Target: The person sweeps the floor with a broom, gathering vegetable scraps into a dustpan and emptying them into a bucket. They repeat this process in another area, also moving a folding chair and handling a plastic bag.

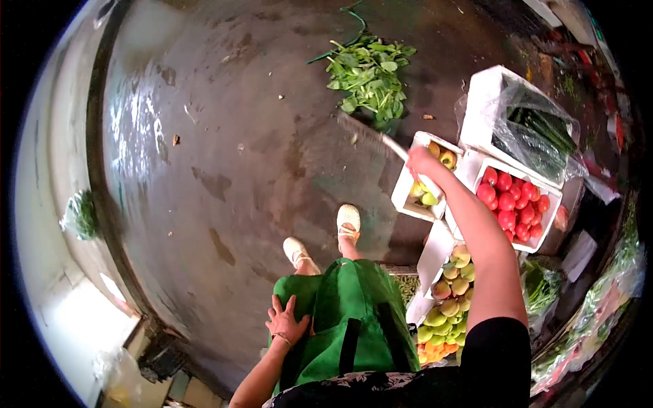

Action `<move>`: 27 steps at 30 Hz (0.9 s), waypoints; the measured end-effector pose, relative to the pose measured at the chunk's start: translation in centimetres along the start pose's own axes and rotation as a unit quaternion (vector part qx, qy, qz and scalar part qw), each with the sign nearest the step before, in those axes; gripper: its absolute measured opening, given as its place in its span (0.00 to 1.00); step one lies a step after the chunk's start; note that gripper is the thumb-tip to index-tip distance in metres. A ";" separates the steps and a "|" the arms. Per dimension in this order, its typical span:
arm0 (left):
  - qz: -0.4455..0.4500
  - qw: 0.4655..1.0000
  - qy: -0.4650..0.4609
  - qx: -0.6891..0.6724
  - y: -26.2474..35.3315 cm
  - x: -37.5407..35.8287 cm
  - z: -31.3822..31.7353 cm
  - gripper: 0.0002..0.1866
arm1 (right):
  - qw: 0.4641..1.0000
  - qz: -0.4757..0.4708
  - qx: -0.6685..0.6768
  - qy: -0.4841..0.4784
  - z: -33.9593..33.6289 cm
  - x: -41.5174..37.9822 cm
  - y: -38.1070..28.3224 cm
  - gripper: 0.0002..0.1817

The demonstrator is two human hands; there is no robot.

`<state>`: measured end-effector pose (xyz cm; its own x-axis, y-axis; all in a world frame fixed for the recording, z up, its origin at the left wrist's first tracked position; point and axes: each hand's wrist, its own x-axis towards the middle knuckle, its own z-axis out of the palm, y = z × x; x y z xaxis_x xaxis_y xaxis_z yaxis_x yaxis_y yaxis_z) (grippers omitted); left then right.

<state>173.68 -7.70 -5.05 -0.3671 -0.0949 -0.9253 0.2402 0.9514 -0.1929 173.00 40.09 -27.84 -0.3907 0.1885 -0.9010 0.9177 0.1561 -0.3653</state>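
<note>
My right hand (424,162) is closed round the white handle of a brush (394,145), reaching out over the fruit boxes. The brush's bristle end is blurred and lies near the lower edge of a pile of green leaves (371,78) on the floor. My left hand (287,321) rests with fingers spread on the green apron (333,326) over my lap. A white foam box (401,197) with apples and yellow-green fruit sits just under my right hand.
Red tomatoes (515,204) fill another foam box on the right. Behind it stands a box with bagged cucumbers (541,129). Peaches (451,280) and green fruit (442,326) lie below my right forearm. A green cord (357,30) trails beyond the leaves across the wet, stained floor (224,136).
</note>
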 end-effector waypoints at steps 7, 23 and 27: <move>0.137 0.986 0.067 0.063 7.3 -0.5 -7.7 0.37 | 0.961 -0.065 0.155 0.220 4.5 -6.6 0.5 0.32; 0.236 0.946 0.046 0.217 24.5 7.9 -28.2 0.39 | 0.542 0.093 0.833 0.059 -6.8 3.1 -8.7 0.13; 0.220 0.953 0.011 0.208 27.2 9.2 -31.7 0.41 | 0.741 -0.022 0.657 0.136 -8.7 -4.7 -8.9 0.05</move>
<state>148.34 26.58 -8.47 -0.1658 0.2962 -0.9406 0.7091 0.6986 0.0950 166.10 46.28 -18.28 -0.2592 0.4277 -0.8659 0.1119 -0.8772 -0.4668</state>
